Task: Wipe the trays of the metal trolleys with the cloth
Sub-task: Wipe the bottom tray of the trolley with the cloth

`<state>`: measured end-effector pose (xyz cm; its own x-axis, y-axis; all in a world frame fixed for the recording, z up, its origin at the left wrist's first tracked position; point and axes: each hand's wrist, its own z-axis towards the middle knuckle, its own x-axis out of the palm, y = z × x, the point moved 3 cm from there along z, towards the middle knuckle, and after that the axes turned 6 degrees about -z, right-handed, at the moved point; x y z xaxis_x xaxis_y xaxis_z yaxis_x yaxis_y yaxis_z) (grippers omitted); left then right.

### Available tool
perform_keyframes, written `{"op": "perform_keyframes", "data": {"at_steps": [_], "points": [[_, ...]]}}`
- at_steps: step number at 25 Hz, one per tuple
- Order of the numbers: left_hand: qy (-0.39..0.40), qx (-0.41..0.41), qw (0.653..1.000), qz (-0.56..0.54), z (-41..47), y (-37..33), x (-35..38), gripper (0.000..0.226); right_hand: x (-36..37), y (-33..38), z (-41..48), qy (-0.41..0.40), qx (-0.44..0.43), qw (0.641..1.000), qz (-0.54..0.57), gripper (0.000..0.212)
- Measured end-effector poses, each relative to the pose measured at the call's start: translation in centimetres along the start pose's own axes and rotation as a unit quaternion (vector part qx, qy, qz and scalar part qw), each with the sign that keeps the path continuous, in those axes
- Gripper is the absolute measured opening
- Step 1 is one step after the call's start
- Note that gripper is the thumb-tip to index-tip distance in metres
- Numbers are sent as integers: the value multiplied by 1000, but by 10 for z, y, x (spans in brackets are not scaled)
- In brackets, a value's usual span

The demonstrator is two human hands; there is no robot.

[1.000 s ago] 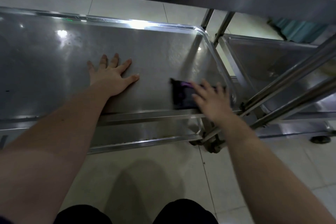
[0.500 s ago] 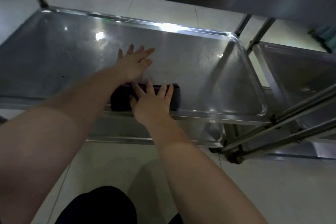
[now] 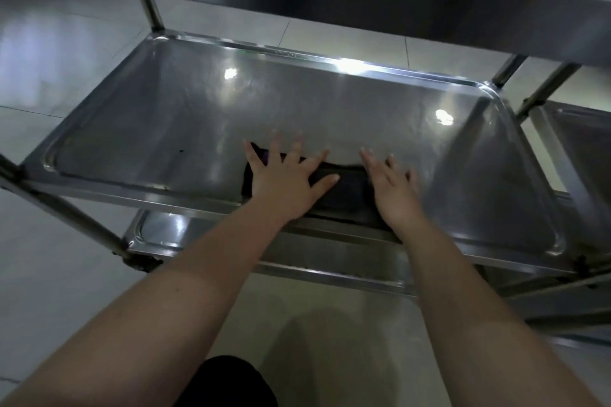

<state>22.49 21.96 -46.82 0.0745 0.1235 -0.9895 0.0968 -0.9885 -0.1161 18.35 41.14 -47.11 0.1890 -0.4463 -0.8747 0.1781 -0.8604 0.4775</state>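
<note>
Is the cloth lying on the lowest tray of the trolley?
No, the dark cloth lies on the middle tray, near its front edge, under the left hand and right hand.

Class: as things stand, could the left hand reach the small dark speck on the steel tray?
Probably yes. The left hand lies flat on the dark cloth; bare tray separates it from the speck.
</note>
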Motion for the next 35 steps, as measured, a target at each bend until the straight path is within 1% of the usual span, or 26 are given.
{"op": "perform_keyframes", "data": {"at_steps": [1,3,4,5,7,9,12,14,15,17,19,21,23,25,27,29,30,32,33,35], "points": [[-3,-12,1000,-8,17,16,-3,74,2,1,0,4,-5,999,-50,50],[-2,-23,1000,-15,51,42,-10,69,11,7,-1,16,-17,981,-191,54],[3,-27,999,-20,67,50,-15,68,13,11,-1,20,-21,972,-233,56],[15,-30,999,-24,81,54,-19,67,14,13,-1,24,-20,967,-251,57],[40,-38,998,-28,101,55,-27,65,14,13,1,28,-15,967,-253,56],[44,-32,998,-32,99,50,-33,62,13,12,2,23,-12,967,-252,55],[33,13,999,-31,43,47,-21,59,14,12,2,17,-7,967,-256,55],[18,44,999,-16,-12,53,-9,64,15,12,1,18,-5,967,-253,55],[11,44,999,-2,-29,57,-9,66,14,13,0,18,-5,967,-253,55],[20,8,1000,23,-37,59,-12,66,14,14,-1,17,-5,966,-258,56],[18,-29,999,27,-31,36,-17,59,12,15,-3,18,-7,966,-258,56],[-8,-47,999,-10,-33,7,-12,54,11,15,-3,21,-7,968,-252,56],[-26,-52,998,-28,-38,2,-1,59,11,14,-4,21,-10,968,-251,56],[-36,-56,997,-40,-35,31,0,70,10,13,-4,23,-16,967,-253,56],[-38,-94,994,-45,-25,78,-4,78,11,15,-4,24,-13,967,-255,57],[-18,-133,991,-29,-18,113,-7,80,11,21,-4,19,-24,965,-259,57],[-10,-142,990,-22,-15,117,-8,79,12,27,-4,17,-51,963,-263,57],[-1,-129,991,-28,-13,89,-11,81,14,36,-7,20,-116,958,-260,56],[6,-107,994,-33,-14,65,-10,81,13,37,-8,24,-131,959,-252,56],[10,-43,999,-29,-22,21,-1,80,11,34,-8,30,-130,962,-239,55]]}}
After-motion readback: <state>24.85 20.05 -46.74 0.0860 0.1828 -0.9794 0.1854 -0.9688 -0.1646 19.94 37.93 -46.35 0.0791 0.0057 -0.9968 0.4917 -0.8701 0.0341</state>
